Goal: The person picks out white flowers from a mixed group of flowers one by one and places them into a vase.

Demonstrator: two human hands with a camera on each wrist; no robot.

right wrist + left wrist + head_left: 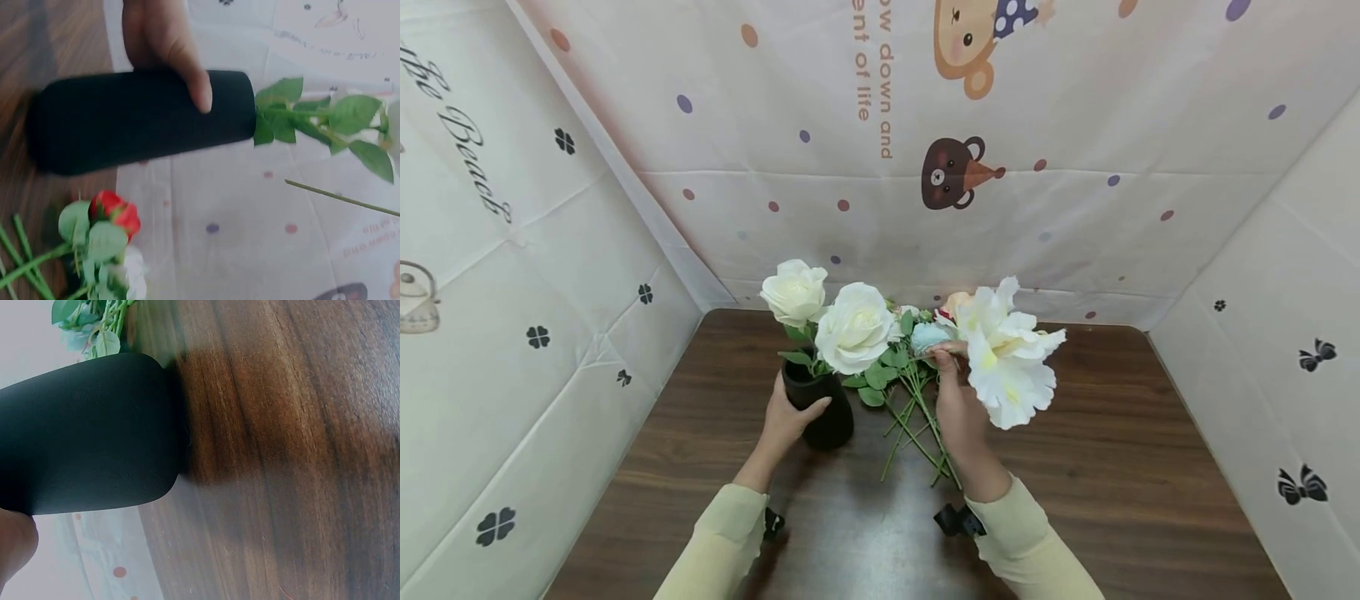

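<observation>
- My left grip was curled round the black vase near its mouth, spread to the vase's width, thumb lying across the side; some fingers were hidden behind it.
- The vase stood base down on the table; two white roses showed at its mouth, green leaves poking out.
- My right grip was nearly closed, pinching the large white flower close to its frilled bloom.
- A thin bare stem showed near the vase mouth, apart from it.
- Between my hands lay loose flowers, including a pale blue flower and a red rose, with crossed green stems.
</observation>
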